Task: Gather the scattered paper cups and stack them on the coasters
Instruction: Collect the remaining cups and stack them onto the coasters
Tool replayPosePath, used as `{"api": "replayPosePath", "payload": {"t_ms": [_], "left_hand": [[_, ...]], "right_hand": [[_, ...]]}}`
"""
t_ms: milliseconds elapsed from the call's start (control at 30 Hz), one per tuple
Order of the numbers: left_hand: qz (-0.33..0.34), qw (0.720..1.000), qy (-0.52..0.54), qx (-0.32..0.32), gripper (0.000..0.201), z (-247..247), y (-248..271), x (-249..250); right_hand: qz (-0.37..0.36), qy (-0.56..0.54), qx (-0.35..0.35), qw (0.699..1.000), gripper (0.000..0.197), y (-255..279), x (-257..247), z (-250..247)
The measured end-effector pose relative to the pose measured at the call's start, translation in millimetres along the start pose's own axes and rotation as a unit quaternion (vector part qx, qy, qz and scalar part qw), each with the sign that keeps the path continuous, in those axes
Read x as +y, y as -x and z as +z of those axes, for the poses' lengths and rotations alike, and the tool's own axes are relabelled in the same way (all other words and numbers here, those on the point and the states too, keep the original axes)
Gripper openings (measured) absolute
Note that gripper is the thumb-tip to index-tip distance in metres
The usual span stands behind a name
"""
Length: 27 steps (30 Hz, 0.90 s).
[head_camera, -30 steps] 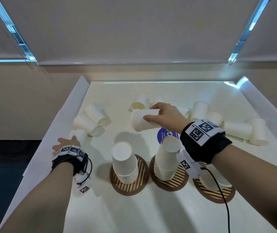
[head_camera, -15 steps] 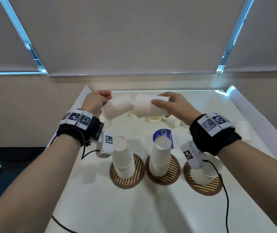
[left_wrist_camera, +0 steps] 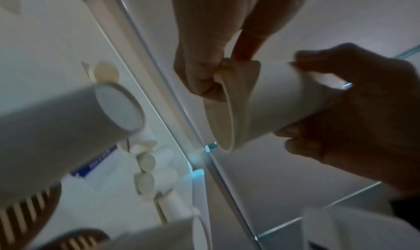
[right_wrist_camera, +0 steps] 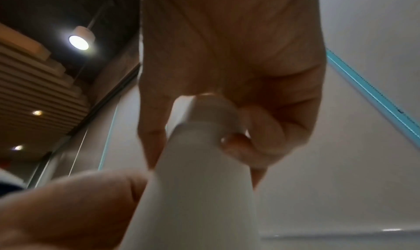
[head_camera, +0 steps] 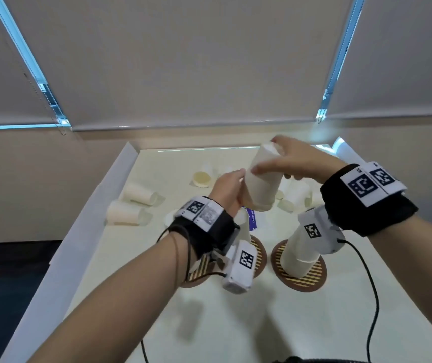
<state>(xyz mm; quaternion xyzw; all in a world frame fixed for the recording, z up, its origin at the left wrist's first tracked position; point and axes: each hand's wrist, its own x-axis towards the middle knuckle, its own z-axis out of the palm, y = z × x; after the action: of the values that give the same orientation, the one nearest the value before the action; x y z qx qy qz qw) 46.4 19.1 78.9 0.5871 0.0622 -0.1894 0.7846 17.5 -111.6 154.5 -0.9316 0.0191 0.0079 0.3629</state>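
Two white paper cups point(head_camera: 260, 184) sit one inside the other, tilted with the mouth down, held in the air over the table. My left hand point(head_camera: 238, 176) pinches the rim point(left_wrist_camera: 227, 110) at the lower left; the left wrist view shows the left hand point(left_wrist_camera: 218, 68) with thumb and finger on that rim. My right hand point(head_camera: 268, 155) grips the base end point(right_wrist_camera: 204, 113) from above. Below stand brown striped coasters: the right coaster point(head_camera: 311, 277) carries a cup stack point(head_camera: 298, 250), the middle coaster point(head_camera: 260, 254) and left coaster point(head_camera: 196, 271) are mostly hidden by my left wrist.
Loose cups lie on their sides at the left wall point(head_camera: 139, 193) point(head_camera: 123, 213), at the back point(head_camera: 201, 178) and in a cluster at the right point(head_camera: 296, 195). A blue label point(head_camera: 252, 218) lies behind the coasters. White raised walls point(head_camera: 99, 205) edge the table.
The two cups, held apart mouth to mouth half a second ago, are now joined into one. Both hands have shifted right and the pair is tilted mouth down.
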Motion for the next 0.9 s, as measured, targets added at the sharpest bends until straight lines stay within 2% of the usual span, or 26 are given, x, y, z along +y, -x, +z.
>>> {"api": "replayPosePath", "payload": {"t_ms": [67, 133, 200, 267, 300, 333, 400, 433, 500, 533, 567, 600, 767, 900], "left_hand": [[-0.021, 1.0, -0.003, -0.006, 0.021, 18, 5, -9], [-0.042, 0.998, -0.039, -0.024, 0.023, 30, 9, -16], [-0.033, 0.989, -0.132, -0.05, 0.023, 36, 10, -18], [0.017, 0.966, -0.249, -0.076, 0.023, 37, 10, -18], [0.054, 0.94, -0.328, -0.078, 0.024, 35, 11, -17], [0.095, 0.899, -0.421, -0.075, 0.024, 30, 10, -15], [0.144, 0.792, -0.589, -0.075, 0.028, 17, 7, -11], [0.14, 0.743, -0.65, -0.079, 0.034, 9, 5, -9], [0.09, 0.647, -0.751, -0.1, 0.054, -6, 2, -8], [0.067, 0.607, -0.784, -0.112, 0.064, -11, 1, -11], [0.053, 0.585, -0.8, -0.122, 0.072, -16, 0, -16], [0.049, 0.585, -0.799, -0.128, 0.076, -20, -1, -23], [0.088, 0.675, -0.725, -0.099, 0.069, -27, -4, -50], [0.1, 0.729, -0.673, -0.075, 0.076, -24, 0, -53]], "right_hand": [[0.017, 0.061, -0.04, 0.997, 0.048, 7, 7, -2], [0.041, 0.089, -0.046, 0.994, 0.049, 12, 14, -5], [0.065, 0.107, -0.04, 0.991, 0.047, 16, 22, -9], [0.08, 0.134, -0.021, 0.988, 0.047, 18, 31, -14], [0.089, 0.151, -0.015, 0.984, 0.047, 20, 36, -17], [0.102, 0.17, -0.015, 0.98, 0.047, 21, 41, -19], [0.131, 0.214, -0.024, 0.968, 0.049, 25, 51, -21], [0.144, 0.24, -0.028, 0.96, 0.05, 27, 56, -21], [0.16, 0.283, -0.038, 0.945, 0.053, 31, 64, -18], [0.166, 0.294, -0.047, 0.94, 0.054, 32, 68, -14], [0.172, 0.301, -0.057, 0.936, 0.054, 32, 72, -10], [0.177, 0.305, -0.068, 0.933, 0.053, 31, 77, -4], [0.178, 0.336, -0.095, 0.92, 0.048, 24, 104, 26], [0.181, 0.343, -0.095, 0.917, 0.064, 19, 115, 38]]}}
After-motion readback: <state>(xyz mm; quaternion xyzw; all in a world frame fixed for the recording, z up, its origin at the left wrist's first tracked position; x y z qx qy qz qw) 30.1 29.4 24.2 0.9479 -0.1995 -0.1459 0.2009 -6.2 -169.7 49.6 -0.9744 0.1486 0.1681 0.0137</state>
